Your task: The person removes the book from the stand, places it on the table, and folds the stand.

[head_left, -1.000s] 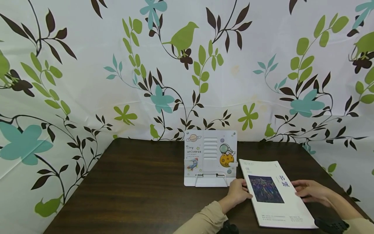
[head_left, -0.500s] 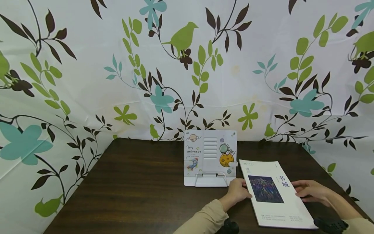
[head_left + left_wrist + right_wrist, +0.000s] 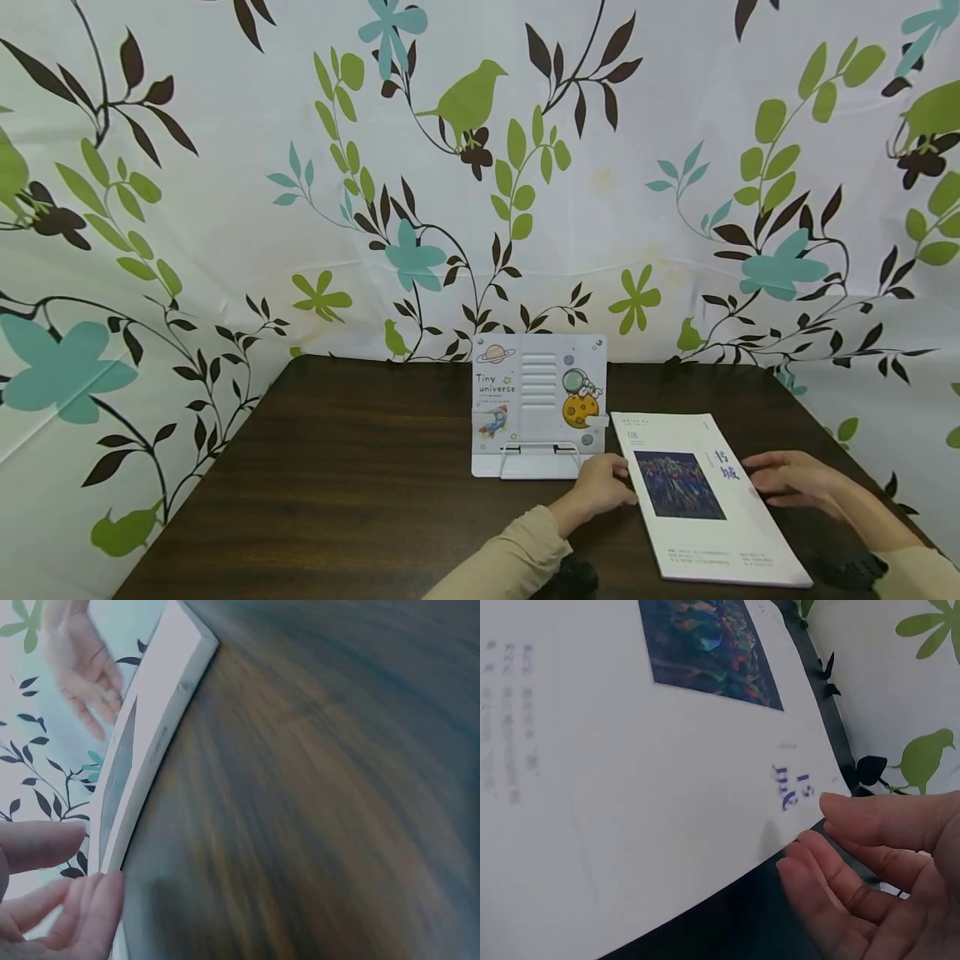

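Note:
A white book [image 3: 720, 533] with a dark picture and blue characters on its cover lies flat on the right part of the table, slightly turned. Along its left edge, my left hand [image 3: 600, 487] has its fingertips at the spine; in the left wrist view the thumb [image 3: 41, 846] stands apart from the fingers. On the opposite side, my right hand [image 3: 798, 482] is at the book's right edge. In the right wrist view its fingers [image 3: 832, 870] are loosely bent right at that edge, with the thumb just above the cover. Neither hand grips the book.
A white book stand [image 3: 538, 408] printed with "Tiny universe" and an astronaut stands upright left of the book, near its upper left corner. The dark wooden table [image 3: 360, 467] reaches back to a white cloth [image 3: 225, 250] patterned with birds and leaves.
My left hand has eased slightly left from the spine, and my right hand has lifted a little at the right edge. The book lies nearly as before; the head view has shifted slightly.

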Demonstrator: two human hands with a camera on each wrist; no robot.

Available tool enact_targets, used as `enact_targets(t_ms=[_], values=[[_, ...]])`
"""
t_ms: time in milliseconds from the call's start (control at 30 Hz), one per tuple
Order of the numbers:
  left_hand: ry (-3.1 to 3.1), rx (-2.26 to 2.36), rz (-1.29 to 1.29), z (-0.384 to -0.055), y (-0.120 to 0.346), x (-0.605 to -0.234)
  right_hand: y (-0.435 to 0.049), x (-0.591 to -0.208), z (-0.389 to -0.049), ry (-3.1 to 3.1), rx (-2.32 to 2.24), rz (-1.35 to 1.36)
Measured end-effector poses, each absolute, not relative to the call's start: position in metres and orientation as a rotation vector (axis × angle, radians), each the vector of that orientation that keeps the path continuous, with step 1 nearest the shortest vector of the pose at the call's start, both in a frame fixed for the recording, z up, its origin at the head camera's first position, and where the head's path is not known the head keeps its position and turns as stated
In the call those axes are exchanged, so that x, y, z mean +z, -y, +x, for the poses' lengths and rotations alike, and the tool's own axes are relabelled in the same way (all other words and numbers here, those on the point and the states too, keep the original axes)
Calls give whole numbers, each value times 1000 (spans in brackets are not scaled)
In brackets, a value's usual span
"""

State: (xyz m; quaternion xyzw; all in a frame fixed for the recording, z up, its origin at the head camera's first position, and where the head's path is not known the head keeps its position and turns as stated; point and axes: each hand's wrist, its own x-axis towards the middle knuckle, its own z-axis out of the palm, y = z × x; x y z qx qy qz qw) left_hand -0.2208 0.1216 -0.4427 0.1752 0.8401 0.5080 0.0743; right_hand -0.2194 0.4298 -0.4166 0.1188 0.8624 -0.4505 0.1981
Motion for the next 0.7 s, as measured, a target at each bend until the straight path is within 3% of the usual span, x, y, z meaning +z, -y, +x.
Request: enact_targets(t_ms=[167, 700], values=[[-2464, 1546, 778, -225, -92, -438, -421, -403, -228, -2467, -1208, 276], [-2601, 1636, 833, -246, 22, -400, -369, -369, -254, -2566, -1152, -11]])
